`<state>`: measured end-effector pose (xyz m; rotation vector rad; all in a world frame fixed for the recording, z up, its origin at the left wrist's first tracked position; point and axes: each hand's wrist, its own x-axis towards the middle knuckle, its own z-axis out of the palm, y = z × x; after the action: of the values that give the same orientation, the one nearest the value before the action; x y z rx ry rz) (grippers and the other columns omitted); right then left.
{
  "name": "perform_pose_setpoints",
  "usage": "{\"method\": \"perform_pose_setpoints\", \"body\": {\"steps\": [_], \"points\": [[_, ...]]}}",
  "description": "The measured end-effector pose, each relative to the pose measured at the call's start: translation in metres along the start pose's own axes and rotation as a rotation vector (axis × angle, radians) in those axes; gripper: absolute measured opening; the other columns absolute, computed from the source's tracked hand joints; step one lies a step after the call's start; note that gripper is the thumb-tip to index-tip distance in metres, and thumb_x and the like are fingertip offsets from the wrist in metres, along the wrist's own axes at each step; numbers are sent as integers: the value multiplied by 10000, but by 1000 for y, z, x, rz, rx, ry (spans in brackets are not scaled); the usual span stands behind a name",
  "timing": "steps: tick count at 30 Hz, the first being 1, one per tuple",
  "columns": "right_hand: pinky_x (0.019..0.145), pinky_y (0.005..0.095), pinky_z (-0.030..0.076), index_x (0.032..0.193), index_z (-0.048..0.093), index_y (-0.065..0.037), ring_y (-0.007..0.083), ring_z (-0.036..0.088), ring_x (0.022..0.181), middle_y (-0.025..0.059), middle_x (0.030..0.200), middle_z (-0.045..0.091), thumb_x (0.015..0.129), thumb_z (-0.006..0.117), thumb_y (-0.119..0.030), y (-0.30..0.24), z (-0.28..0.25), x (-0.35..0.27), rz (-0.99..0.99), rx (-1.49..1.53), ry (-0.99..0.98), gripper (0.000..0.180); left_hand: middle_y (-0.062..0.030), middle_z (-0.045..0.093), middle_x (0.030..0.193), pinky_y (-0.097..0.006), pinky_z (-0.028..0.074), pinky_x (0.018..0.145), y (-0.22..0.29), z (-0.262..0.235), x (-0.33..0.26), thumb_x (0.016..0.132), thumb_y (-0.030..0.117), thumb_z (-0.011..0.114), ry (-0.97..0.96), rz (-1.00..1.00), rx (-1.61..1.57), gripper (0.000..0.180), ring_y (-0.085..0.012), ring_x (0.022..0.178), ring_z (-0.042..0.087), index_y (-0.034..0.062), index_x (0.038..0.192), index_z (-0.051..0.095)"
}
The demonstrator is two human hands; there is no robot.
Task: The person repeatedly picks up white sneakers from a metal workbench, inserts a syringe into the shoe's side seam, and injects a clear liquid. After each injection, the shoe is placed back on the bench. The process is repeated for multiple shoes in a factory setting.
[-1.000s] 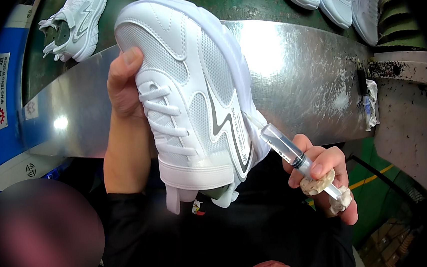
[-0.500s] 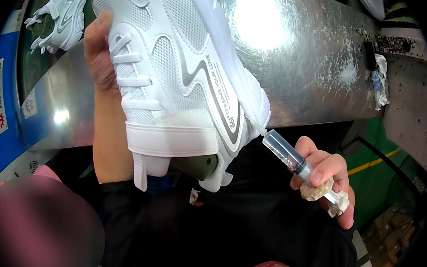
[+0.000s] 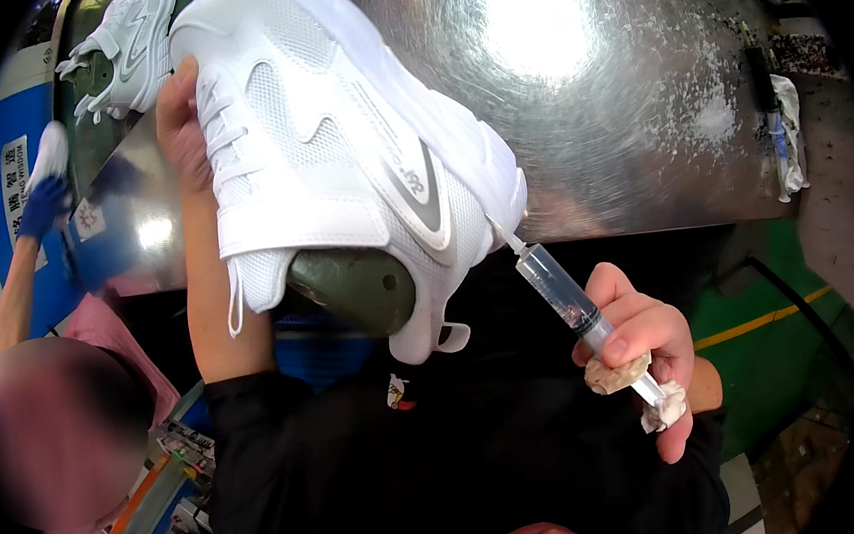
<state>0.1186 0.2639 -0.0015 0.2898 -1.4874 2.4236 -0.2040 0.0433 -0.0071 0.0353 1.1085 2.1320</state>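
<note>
My left hand grips a white sneaker by its toe end. The shoe is tilted, its side and sole edge facing up, its heel low and toward me. A dark green shoe last shows in its opening. In my right hand is a clear syringe, fingers wrapped round the barrel and the thumb end near the plunger. Whitish wads are wrapped round its flange and plunger end. The nozzle tip meets the seam between upper and sole at the heel; whether anything flows out cannot be made out.
A scratched metal table lies beyond the shoe. Another white sneaker stands at the far left. A black-handled tool and a crumpled white wrapper lie at the right edge. At left, a co-worker's blue-gloved hand holds a white shoe.
The sneaker has tipped and shifted slightly left, showing more of the last. The syringe tip has moved up a little along the heel seam. A co-worker's gloved hand has come into view at left.
</note>
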Motion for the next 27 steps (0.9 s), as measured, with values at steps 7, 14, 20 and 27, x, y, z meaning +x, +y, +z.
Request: {"method": "perform_pose_setpoints", "body": {"steps": [7,14,20,27], "points": [[650,286,310,1097,591,-6,159,485,679,52,892,664,607,721,-666,3,-6,5,26,-101,-67,832,-185,588,1181,-457,447,965,7,-12,-35,838,320,518,163,-37,87,533,-326,1063,588,-28,1241,501],[651,291,321,1099,596,-17,167,509,714,37,934,652,599,756,-617,5,-5,10,-1,-154,-96,798,-209,550,1226,-467,436,969,10,-17,-77,882,314,449,103,-18,197,535,-340,1093,565,-35,1287,447],[663,303,322,1099,591,-23,167,530,712,33,938,658,606,768,-579,11,-1,16,-41,-230,-90,764,-217,504,1261,-450,414,993,17,-42,-107,874,237,490,154,21,409,521,-326,1149,519,-44,1303,399],[660,299,310,1130,568,-24,143,540,685,18,941,671,630,763,-555,21,4,24,-80,-291,-95,755,-170,523,1205,-388,429,980,5,-41,-150,920,185,499,230,11,286,346,-257,1123,531,-15,1194,429]]}}
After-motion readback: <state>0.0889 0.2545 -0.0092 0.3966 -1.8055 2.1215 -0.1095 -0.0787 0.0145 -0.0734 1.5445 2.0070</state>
